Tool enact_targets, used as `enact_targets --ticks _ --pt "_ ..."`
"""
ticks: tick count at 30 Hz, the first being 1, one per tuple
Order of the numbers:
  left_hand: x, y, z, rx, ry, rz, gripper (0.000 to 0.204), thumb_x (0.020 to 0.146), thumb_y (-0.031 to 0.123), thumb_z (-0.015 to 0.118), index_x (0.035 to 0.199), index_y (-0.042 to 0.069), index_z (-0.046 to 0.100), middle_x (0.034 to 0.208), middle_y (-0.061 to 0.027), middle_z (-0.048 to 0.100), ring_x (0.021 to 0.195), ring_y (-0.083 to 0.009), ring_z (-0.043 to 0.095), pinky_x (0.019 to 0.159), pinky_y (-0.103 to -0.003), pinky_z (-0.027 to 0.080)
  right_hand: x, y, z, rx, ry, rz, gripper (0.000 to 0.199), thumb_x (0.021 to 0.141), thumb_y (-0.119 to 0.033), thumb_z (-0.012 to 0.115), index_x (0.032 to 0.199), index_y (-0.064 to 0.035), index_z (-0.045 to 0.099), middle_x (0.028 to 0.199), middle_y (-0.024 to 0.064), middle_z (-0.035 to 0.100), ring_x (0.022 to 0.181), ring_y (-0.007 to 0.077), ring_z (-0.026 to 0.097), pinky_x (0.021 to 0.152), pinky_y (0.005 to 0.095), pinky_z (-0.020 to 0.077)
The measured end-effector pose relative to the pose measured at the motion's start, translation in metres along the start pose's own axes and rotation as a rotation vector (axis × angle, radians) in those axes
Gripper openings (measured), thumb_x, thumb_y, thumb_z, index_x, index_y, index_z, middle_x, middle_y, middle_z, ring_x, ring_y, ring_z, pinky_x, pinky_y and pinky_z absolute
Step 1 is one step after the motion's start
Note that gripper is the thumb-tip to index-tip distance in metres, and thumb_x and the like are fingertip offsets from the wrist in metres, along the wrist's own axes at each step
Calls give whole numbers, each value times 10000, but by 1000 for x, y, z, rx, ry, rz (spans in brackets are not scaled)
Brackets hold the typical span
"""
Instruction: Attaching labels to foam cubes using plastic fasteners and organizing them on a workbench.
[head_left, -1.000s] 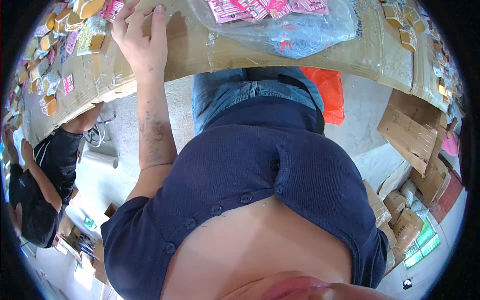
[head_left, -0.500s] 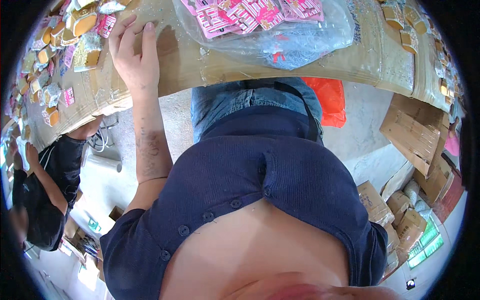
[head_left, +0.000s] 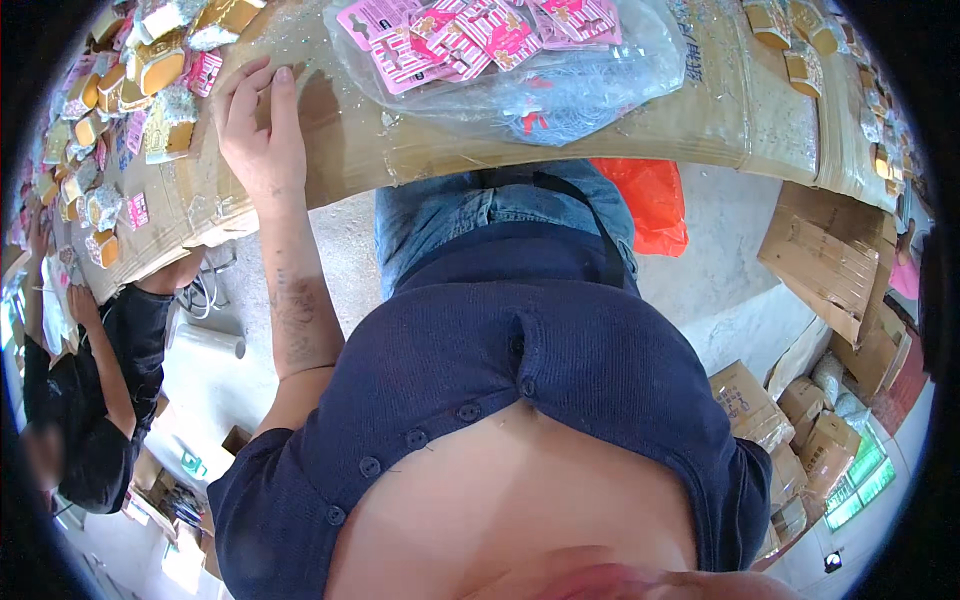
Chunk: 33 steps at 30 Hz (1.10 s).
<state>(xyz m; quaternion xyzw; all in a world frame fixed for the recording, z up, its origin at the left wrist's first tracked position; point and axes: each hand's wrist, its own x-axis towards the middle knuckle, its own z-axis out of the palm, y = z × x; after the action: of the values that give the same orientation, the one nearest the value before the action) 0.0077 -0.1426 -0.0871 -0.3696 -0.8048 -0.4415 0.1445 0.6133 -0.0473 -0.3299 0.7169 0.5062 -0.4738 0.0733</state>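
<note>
Resting flat on the cardboard tabletop (head_left: 420, 150), left hand (head_left: 262, 140), fingers spread, beside clear bag (head_left: 560, 90) of pink cards (head_left: 470, 25).

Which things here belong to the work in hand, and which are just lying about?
In hand:
left hand, flat on the cardboard-covered table
clear bag of pink cards
small gold packets

Lying about:
orange bag
cardboard boxes
white roll

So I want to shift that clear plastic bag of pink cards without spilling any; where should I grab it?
Take the clear plastic bag by its loose, crinkled near edge, coming from the table's front edge, probably with the left hand resting flat beside it. The pink cards lie toward the far side, so the slack film nearest the body gives the fingers something to pinch.
</note>
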Motion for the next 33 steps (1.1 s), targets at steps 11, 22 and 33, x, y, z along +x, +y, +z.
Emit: enact_targets --ticks 11,22,33 --pt "1 10 -2 -94 -17 -73 149 892 132 665 955 0 698 1070 -106 658 942 -191 603 780 -295 499 3 14 5 16 -24 37 325 982 -317 500 1044 -17 610 898 84 615 817 171 568 748 344 462" --pt "7 35 -10 -423 68 -221 100 911 36 607 957 -42 652 1052 -136 646 936 -209 609 804 -299 491 8 55 20 111 -25 136 356 984 -348 498 1022 -15 621 876 90 621 808 179 578 738 353 465" --pt "22 189 -109 -93 -779 1482 321 779 178 589 1084 135 678 1206 33 587 1012 -125 536 811 -303 417 -23 -163 -68 52 409 -828 229 989 -184 494 883 3 574 735 139 531 695 230 543 646 354 429"
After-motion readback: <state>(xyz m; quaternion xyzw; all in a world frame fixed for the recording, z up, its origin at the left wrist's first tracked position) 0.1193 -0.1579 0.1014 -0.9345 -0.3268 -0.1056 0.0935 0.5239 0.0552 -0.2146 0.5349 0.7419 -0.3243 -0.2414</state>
